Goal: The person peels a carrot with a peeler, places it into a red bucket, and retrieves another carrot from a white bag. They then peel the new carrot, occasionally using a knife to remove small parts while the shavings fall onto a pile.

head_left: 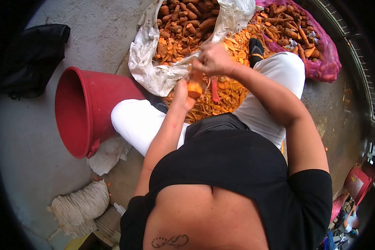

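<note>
An orange carrot point(195, 89) with a bright cut end toward me is gripped in my left hand point(182, 96), between my knees. My right hand point(216, 59) is closed at the carrot's far end, slightly blurred; I cannot tell what its fingers hold. Just below the right hand, a narrow red piece point(215, 89) shows against a heap of carrot peelings point(225, 102). Beyond my hands, a white sack point(142, 62) with a rolled-down mouth holds many brown-orange carrots point(187, 18).
A pink net bag point(329, 66) of carrots lies at the upper right. On the left, a red bucket point(112, 89) is tipped on its side beside my knee. Black cloth point(37, 58) lies farther left, and a bundled pale sack point(81, 204) sits at lower left.
</note>
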Available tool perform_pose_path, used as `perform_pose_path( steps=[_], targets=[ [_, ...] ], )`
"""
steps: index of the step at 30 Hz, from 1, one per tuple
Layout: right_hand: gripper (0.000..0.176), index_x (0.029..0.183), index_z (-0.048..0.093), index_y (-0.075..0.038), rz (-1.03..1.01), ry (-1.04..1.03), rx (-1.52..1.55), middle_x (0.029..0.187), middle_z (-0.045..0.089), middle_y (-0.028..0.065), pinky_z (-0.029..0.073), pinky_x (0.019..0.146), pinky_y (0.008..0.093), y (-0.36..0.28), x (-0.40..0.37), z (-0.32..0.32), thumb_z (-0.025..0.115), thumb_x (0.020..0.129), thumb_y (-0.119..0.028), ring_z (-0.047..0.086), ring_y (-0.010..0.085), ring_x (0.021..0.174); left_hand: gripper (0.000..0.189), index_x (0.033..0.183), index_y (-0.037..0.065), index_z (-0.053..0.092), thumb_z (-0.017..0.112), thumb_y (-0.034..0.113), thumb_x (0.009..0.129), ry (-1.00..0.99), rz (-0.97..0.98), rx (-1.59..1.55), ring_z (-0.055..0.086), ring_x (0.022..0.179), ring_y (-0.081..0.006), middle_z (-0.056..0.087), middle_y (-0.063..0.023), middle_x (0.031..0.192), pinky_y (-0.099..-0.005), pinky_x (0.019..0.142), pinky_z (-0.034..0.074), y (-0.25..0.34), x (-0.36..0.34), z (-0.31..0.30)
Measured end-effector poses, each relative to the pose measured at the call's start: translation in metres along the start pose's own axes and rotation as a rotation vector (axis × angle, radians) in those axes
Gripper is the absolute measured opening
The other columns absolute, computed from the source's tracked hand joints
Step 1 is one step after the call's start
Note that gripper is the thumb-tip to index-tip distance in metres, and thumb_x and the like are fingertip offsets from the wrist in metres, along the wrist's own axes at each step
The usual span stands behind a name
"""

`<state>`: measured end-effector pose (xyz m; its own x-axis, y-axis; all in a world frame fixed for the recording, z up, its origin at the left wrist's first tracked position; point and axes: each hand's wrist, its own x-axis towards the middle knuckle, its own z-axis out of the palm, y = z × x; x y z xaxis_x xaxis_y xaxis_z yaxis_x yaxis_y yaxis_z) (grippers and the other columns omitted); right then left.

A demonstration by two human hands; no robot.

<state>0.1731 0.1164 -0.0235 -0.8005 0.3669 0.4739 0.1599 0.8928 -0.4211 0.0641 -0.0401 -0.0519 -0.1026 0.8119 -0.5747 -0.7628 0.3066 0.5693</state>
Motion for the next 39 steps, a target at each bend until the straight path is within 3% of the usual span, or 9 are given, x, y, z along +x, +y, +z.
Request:
perform_pose_path(
  steps=[3, 9, 14, 17, 22, 28, 31, 35, 39],
  targets=[
    [0.042, 0.062, 0.072, -0.014, 0.237, 0.02, -0.199, 0.054, 0.061, 0.009, 0.051, 0.056, 0.0376, 0.048, 0.01, -0.016, 0.052, 0.083, -0.044, 0.061, 0.0281, 0.053, 0.035, 0.112, 0.008, 0.05, 0.044, 0.038, 0.095, -0.078, -0.138, -0.021, 0.059, 0.064, -0.0197, 0.06, -0.0085, 0.086, -0.0321, 0.046, 0.046, 0.01, -0.026, 0.011],
    [0.046, 0.063, 0.071, -0.012, 0.613, -0.049, 0.101, 0.053, 0.061, 0.0083, 0.051, 0.053, 0.037, 0.042, 0.005, -0.028, 0.048, 0.085, -0.046, 0.061, 0.0267, 0.05, 0.04, 0.114, 0.004, 0.052, 0.043, 0.038, 0.096, -0.026, -0.081, -0.191, 0.06, 0.079, -0.0204, 0.059, -0.0104, 0.091, -0.0296, 0.063, 0.05, 0.011, -0.018, 0.007],
    [0.041, 0.061, 0.069, -0.011, 0.227, -0.199, 0.033, 0.053, 0.059, 0.0098, 0.049, 0.055, 0.0404, -0.004, -0.006, -0.016, 0.052, 0.083, -0.041, 0.061, 0.0289, 0.056, 0.037, 0.114, 0.004, 0.054, 0.046, 0.035, 0.095, 0.115, -0.073, -0.205, 0.061, 0.084, -0.0217, 0.061, -0.0102, 0.099, -0.0341, 0.07, 0.052, 0.009, -0.015, 0.015],
    [0.026, 0.065, 0.07, -0.011, 0.083, -0.042, 0.092, 0.054, 0.051, 0.0106, 0.044, 0.052, 0.0405, -0.019, -0.007, -0.02, 0.06, 0.078, -0.03, 0.054, 0.0291, 0.054, 0.035, 0.114, 0.006, 0.054, 0.046, 0.034, 0.094, 0.108, -0.091, -0.191, 0.062, 0.086, -0.0216, 0.062, -0.0088, 0.101, -0.0363, 0.071, 0.052, 0.004, -0.012, 0.004],
    [0.026, 0.06, 0.069, -0.014, -0.063, -0.045, 0.07, 0.055, 0.05, 0.0085, 0.042, 0.054, 0.0401, -0.025, -0.006, -0.018, 0.06, 0.078, -0.03, 0.053, 0.0281, 0.057, 0.034, 0.113, 0.009, 0.055, 0.043, 0.035, 0.095, 0.2, -0.106, -0.266, 0.062, 0.085, -0.0206, 0.063, -0.0071, 0.097, -0.0346, 0.067, 0.052, -0.003, -0.003, 0.007],
    [0.03, 0.061, 0.069, -0.013, 0.091, -0.095, 0.117, 0.056, 0.055, 0.0109, 0.045, 0.053, 0.0393, -0.012, -0.004, -0.013, 0.059, 0.08, -0.034, 0.057, 0.0285, 0.056, 0.035, 0.112, 0.007, 0.054, 0.043, 0.035, 0.095, 0.057, -0.032, -0.136, 0.061, 0.076, -0.019, 0.062, -0.0085, 0.09, -0.0329, 0.055, 0.049, 0.004, -0.007, 0.013],
    [0.041, 0.06, 0.068, -0.01, 0.38, -0.183, -0.093, 0.064, 0.064, 0.012, 0.051, 0.058, 0.0415, 0.03, 0.002, -0.013, 0.053, 0.082, -0.04, 0.063, 0.0313, 0.061, 0.039, 0.119, 0.006, 0.051, 0.041, 0.036, 0.096, -0.108, -0.15, -0.016, 0.06, 0.072, -0.0189, 0.06, -0.0092, 0.086, -0.0308, 0.052, 0.048, 0.009, -0.023, 0.017],
    [0.049, 0.061, 0.067, -0.009, 0.596, -0.155, -0.337, 0.057, 0.061, 0.0156, 0.051, 0.056, 0.0422, 0.071, -0.004, -0.032, 0.044, 0.086, -0.044, 0.062, 0.0332, 0.056, 0.051, 0.131, 0.0, 0.042, 0.039, 0.038, 0.097, -0.328, -0.166, -0.168, 0.058, 0.073, -0.0182, 0.058, -0.0111, 0.089, -0.0283, 0.056, 0.05, 0.014, -0.035, 0.025],
    [0.048, 0.064, 0.069, -0.009, 0.624, -0.114, -0.116, 0.058, 0.061, 0.0145, 0.051, 0.057, 0.0419, 0.041, -0.002, -0.037, 0.046, 0.085, -0.046, 0.062, 0.0324, 0.057, 0.049, 0.127, -0.002, 0.045, 0.043, 0.037, 0.097, -0.057, -0.05, -0.171, 0.059, 0.076, -0.0205, 0.058, -0.0123, 0.094, -0.0305, 0.067, 0.053, 0.017, -0.033, 0.027]
  ],
)
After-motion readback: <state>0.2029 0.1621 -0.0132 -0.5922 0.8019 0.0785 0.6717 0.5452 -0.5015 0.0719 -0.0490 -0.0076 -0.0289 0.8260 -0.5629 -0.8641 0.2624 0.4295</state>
